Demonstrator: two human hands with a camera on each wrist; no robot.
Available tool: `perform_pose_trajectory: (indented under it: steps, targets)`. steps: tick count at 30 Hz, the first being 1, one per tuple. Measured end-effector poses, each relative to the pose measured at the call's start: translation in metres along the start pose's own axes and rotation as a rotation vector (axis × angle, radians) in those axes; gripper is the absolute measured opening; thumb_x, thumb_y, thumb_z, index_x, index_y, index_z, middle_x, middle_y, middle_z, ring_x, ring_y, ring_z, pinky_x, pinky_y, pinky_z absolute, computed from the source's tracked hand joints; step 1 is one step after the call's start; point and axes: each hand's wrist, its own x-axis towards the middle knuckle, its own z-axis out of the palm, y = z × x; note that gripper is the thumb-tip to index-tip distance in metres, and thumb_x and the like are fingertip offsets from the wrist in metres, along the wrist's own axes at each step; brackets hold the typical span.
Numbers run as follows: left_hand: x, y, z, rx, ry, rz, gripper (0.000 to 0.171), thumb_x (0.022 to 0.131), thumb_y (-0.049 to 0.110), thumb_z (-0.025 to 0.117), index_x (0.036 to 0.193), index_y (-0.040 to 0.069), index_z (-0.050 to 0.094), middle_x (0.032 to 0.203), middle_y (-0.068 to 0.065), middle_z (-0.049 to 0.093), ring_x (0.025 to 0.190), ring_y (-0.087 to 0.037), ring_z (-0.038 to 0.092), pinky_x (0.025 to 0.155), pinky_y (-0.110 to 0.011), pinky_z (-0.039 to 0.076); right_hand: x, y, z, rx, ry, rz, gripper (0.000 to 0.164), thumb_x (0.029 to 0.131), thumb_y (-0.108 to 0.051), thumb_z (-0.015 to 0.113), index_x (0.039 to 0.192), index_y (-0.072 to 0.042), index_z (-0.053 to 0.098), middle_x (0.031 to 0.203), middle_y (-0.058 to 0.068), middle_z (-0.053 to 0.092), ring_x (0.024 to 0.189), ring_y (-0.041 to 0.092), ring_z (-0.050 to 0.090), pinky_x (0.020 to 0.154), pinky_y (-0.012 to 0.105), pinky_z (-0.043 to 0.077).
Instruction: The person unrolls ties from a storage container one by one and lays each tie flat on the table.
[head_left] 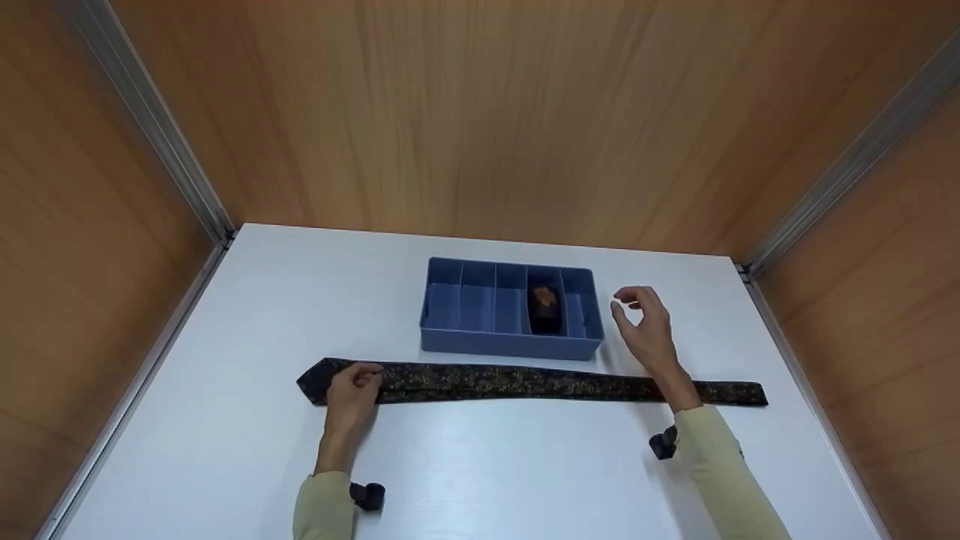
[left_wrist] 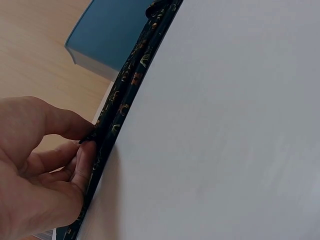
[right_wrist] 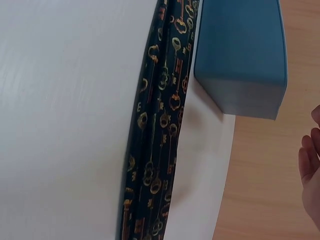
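A dark necktie (head_left: 495, 382) with a gold key print lies stretched across the white table, its wide pointed end at the left. Near that end my left hand (head_left: 352, 397) pinches a bit of the tie's edge between thumb and index finger, as the left wrist view shows at the fingertips (left_wrist: 86, 145). My right hand (head_left: 649, 334) is raised beside the box's right side, thumb and fingers curved apart and holding nothing. Beneath the right wrist runs the narrow part of the tie, partly hidden by it. Only some fingers (right_wrist: 306, 160) appear in the right wrist view.
Behind the tie stands a blue divided box (head_left: 510, 343). One compartment right of its middle holds a dark rolled item (head_left: 545, 309) with an orange-brown patch. Wooden panels (head_left: 480, 120) rise behind and at both sides of the table (head_left: 495, 465).
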Motion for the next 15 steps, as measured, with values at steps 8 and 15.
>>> perform_pose_trajectory:
  steps: [8, 15]
  targets:
    - [-0.001, 0.000, 0.000, 0.000, -0.004, -0.008, 0.019, 0.099, 0.007, 0.062, 0.113, -0.001, 0.072, 0.098, -0.009, 0.065, 0.086, -0.018, 0.056, 0.073, -0.026, 0.045, 0.002, -0.002, 0.011, 0.000, -0.024, 0.012, 0.017, 0.095, 0.000, 0.071, 0.111, 0.001, 0.066, 0.110, 0.014, 0.062, 0.103, 0.025, 0.059, 0.091, 0.046, 0.049]
    - [-0.001, 0.001, -0.001, -0.014, 0.004, -0.010, 0.018, 0.099, 0.007, 0.063, 0.112, -0.001, 0.072, 0.097, -0.009, 0.065, 0.086, -0.018, 0.056, 0.074, -0.027, 0.045, 0.003, -0.007, 0.018, 0.027, -0.035, 0.016, 0.017, 0.096, -0.001, 0.069, 0.112, 0.002, 0.066, 0.110, 0.013, 0.062, 0.104, 0.024, 0.059, 0.093, 0.051, 0.049]
